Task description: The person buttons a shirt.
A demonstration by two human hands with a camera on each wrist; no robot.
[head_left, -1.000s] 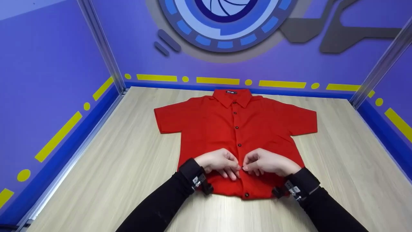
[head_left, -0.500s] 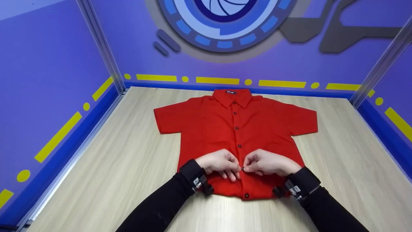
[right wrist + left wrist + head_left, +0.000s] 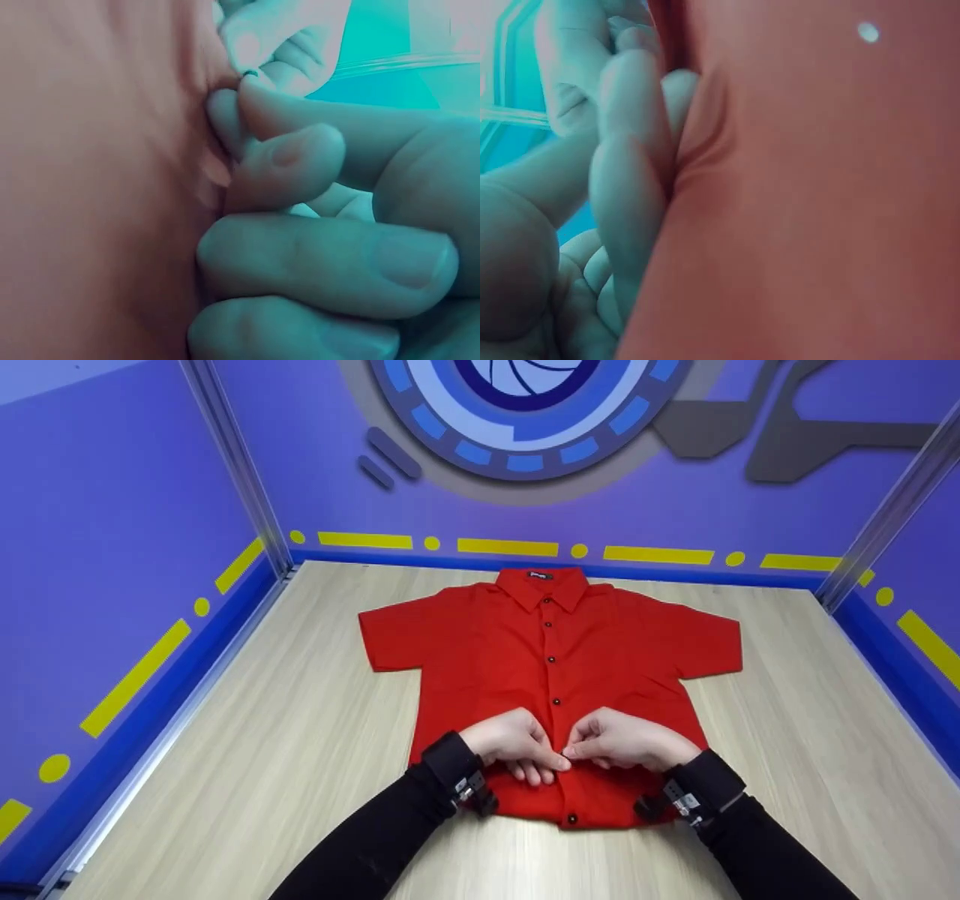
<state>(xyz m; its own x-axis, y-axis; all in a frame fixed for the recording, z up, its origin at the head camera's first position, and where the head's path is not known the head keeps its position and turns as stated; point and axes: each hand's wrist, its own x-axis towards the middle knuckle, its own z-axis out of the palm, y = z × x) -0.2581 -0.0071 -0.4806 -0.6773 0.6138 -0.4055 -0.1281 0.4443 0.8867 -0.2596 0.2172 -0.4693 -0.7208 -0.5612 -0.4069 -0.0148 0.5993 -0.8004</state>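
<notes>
A red short-sleeved shirt (image 3: 480, 660) lies front up, collar away from me, with dark buttons down its placket. Low on the placket, my left hand (image 3: 517, 744) pinches the shirt's front edge between thumb and index finger, the other fingers loosely bent below. Facing it, my right hand (image 3: 626, 739) pinches a small dark button (image 3: 250, 73) at its thumb tip. The fingertips of both hands nearly meet there. Fabric (image 3: 802, 187) puckers beside the left fingers in the left wrist view. The buttonhole is hidden by the fingers.
The shirt is spread on a light wooden table (image 3: 262, 720). Purple-blue panels (image 3: 112, 525) with yellow marks enclose the back and sides, joined by metal posts (image 3: 240, 465). One more button (image 3: 573, 819) shows near the shirt's hem.
My left thumb has moved slightly right and down, over the placket edge towards the button, which is now mostly covered. The right hand has barely moved.
</notes>
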